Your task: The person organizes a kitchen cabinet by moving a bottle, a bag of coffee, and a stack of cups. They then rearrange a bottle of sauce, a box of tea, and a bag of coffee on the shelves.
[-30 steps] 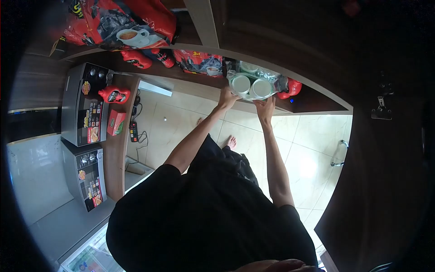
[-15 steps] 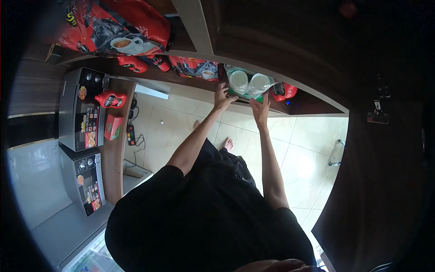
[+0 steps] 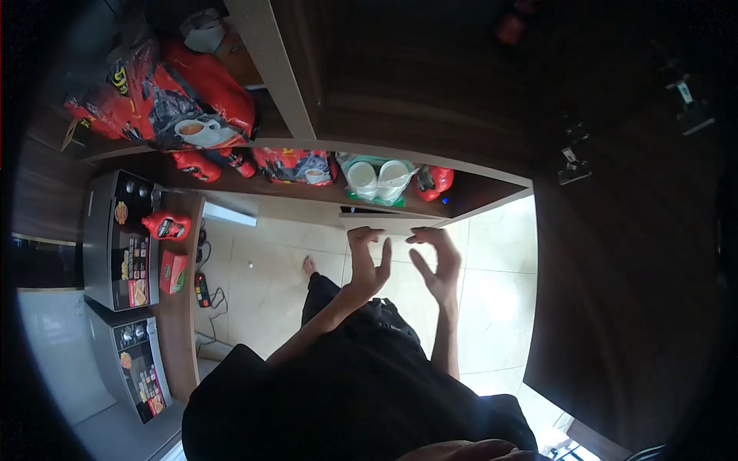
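Both hands are bare and hold nothing. The left hand (image 3: 367, 261) is raised in front of the body with its fingers spread and slightly curled, palm turned toward the right hand (image 3: 435, 261), which mirrors it with loosely spread, bent fingers. The two hands are near each other but apart, with a clear gap between them, and neither touches anything.

Just above them, on a dark wooden shelf (image 3: 492, 188), sits a clear plastic pack of white cups (image 3: 377, 180), its green base at the shelf's front edge. The pack is close to the fingertips but not in contact with them. To its right on the same shelf stands a red bottle (image 3: 435, 181); to its left lies a red coffee packet (image 3: 296, 165). Farther left, larger red coffee bags (image 3: 173, 104) are piled in another compartment.

At the left of the view, a wooden counter (image 3: 178, 323) carries two microwave ovens (image 3: 115, 238), a red ketchup bottle (image 3: 167, 225) and a small red box (image 3: 173, 272). The floor (image 3: 492, 292) below is pale tile, and the person wears a black shirt (image 3: 346, 399).
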Motion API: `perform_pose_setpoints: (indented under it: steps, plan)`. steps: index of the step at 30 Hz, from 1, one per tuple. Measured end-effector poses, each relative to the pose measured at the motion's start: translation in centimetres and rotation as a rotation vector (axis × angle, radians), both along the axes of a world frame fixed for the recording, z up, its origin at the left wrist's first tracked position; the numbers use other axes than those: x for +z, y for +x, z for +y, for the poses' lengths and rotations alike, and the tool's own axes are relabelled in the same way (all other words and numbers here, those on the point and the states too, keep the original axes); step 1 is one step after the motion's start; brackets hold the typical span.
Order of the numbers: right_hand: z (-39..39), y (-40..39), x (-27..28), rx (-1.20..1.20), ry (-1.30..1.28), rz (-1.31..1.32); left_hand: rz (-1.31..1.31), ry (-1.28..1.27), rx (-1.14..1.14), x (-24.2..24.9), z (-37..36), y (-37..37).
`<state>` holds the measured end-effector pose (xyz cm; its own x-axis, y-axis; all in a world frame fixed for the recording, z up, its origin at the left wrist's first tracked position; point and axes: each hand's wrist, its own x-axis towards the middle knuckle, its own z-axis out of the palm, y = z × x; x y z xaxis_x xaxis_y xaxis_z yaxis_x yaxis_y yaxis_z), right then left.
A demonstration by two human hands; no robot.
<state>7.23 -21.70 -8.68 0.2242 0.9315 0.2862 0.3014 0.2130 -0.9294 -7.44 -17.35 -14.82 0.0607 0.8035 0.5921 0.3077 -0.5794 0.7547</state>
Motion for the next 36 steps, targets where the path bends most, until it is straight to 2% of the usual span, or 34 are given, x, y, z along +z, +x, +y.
perform_pose_setpoints:
  steps: [3, 5, 7, 9, 11, 13, 16, 18, 19, 25, 27, 31, 36]
  plan:
    - [1.7, 1.5, 5.6, -0.174, 0.172, -0.252, 0.152, 0.44, -0.144, 6.5, 3.9, 0.6]
    - [3.8, 2.8, 8.1, -0.231, 0.155, -0.291, 0.225, 0.556, -0.148, 10.8, 7.4, 1.5]
    - [7.0, 2.9, 11.7, -0.207, 0.192, -0.14, 0.358, 0.454, -0.186, 15.8, 10.7, 2.7]
    - [10.4, 4.4, 12.7, -0.146, 0.201, -0.155, 0.385, 0.341, -0.261, 17.7, 13.9, 4.2]
    - [14.8, 6.6, 11.4, -0.174, 0.193, -0.269, 0.486, 0.305, -0.303, 16.7, 17.1, 6.0]
    - [20.4, 10.3, 7.8, -0.205, 0.158, -0.524, 0.522, 0.302, -0.329, 15.1, 20.3, 8.1]
    - [23.0, 11.3, 9.4, -0.13, 0.054, -0.415, 0.481, 0.297, -0.366, 13.8, 24.1, 10.2]
    - [25.9, 13.9, 8.6, -0.211, 0.103, -0.508, 0.449, 0.249, -0.406, 14.1, 26.4, 10.6]
    - [27.1, 14.9, 8.0, -0.258, 0.132, -0.552, 0.435, 0.26, -0.356, 13.7, 27.3, 11.0]
    - [32.3, 18.1, 8.3, -0.648, 0.197, -0.467, 0.495, 0.271, -0.186, 14.6, 31.4, 13.9]
    - [32.9, 18.4, 8.8, -0.603, 0.238, -0.361, 0.49, 0.31, -0.186, 14.4, 32.6, 14.4]
    - [33.8, 18.8, 9.3, -0.569, 0.27, -0.233, 0.561, 0.183, -0.225, 14.8, 34.9, 15.4]
    - [33.9, 19.0, 9.2, -0.586, 0.282, -0.314, 0.55, 0.126, -0.209, 15.3, 36.5, 16.4]
